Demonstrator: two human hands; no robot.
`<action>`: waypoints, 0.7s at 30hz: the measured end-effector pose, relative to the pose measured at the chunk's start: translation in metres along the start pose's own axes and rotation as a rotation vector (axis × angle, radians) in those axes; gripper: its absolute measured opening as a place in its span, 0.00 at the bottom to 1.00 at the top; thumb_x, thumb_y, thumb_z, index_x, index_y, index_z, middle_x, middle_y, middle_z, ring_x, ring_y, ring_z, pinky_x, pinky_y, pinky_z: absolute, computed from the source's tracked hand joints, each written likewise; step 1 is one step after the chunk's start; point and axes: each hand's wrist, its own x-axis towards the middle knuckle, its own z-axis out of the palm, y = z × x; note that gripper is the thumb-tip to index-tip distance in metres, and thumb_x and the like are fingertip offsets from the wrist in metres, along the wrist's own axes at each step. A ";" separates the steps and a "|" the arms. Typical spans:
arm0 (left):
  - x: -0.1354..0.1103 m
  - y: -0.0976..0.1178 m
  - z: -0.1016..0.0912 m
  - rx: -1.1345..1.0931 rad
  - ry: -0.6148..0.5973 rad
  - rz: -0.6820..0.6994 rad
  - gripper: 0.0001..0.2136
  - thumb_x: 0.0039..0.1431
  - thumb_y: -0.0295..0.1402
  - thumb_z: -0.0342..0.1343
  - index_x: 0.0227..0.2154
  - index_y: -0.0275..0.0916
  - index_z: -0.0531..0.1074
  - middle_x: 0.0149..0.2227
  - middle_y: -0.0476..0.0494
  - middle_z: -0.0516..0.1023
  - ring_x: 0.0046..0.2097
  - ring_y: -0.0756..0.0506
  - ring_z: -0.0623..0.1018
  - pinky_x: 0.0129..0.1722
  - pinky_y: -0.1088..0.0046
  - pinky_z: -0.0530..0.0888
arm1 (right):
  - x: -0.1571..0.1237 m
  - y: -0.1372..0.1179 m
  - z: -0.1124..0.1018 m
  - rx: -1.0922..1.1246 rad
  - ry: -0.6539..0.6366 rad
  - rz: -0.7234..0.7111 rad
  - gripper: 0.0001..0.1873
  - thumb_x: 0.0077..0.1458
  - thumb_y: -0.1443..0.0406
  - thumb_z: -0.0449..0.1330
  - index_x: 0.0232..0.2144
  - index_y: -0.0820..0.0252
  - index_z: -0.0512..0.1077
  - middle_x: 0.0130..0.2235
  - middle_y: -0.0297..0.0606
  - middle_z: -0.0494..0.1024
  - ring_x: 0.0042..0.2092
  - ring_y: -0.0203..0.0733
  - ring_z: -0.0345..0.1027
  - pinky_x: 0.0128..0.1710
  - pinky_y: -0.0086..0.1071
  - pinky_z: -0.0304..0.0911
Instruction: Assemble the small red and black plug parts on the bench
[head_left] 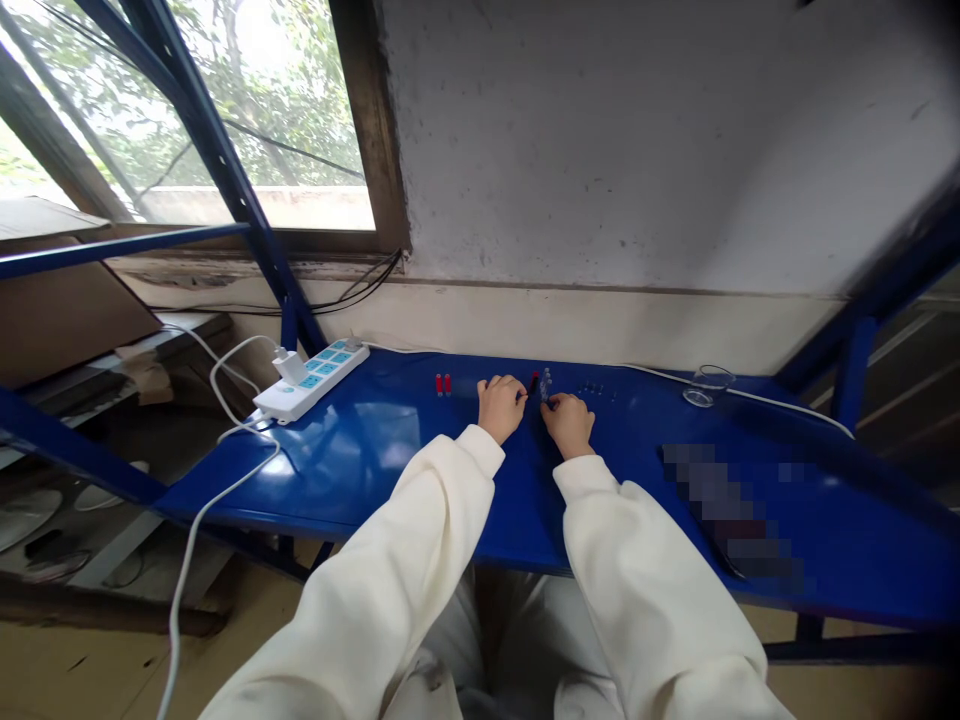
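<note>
Both my hands rest on a blue table [390, 460], arms in white sleeves. My left hand [501, 402] is closed, its fingertips pinching a small dark and red part [533, 384] between the two hands. My right hand [568, 420] is also closed, fingers curled near a small pale bluish piece [546, 381] beside that part. What the right fingers hold is too small to name. Two small red pieces [443, 384] lie left of my left hand. A row of tiny dark blue bits [596, 389] lies right of my right hand.
A white power strip [311, 380] with a plugged-in adapter and white cable sits at the table's left. A clear glass dish [705, 385] stands at the back right, with a thin cable along the wall. Blue frame bars rise left and right. A blurred patch covers the table's right part.
</note>
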 end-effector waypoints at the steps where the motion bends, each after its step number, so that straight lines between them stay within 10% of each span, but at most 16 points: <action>1: -0.003 -0.001 -0.004 -0.028 0.028 -0.021 0.02 0.52 0.29 0.53 0.27 0.39 0.70 0.35 0.48 0.74 0.40 0.46 0.69 0.43 0.64 0.57 | 0.000 0.000 0.000 0.002 0.001 0.004 0.14 0.50 0.61 0.52 0.36 0.61 0.72 0.39 0.45 0.74 0.43 0.46 0.63 0.40 0.36 0.53; 21: -0.033 -0.009 -0.020 -0.389 0.249 -0.202 0.03 0.49 0.31 0.55 0.25 0.39 0.71 0.31 0.48 0.74 0.35 0.49 0.72 0.40 0.69 0.68 | 0.011 -0.002 0.007 0.020 -0.007 0.035 0.14 0.49 0.59 0.53 0.34 0.60 0.73 0.36 0.42 0.75 0.41 0.45 0.65 0.38 0.35 0.54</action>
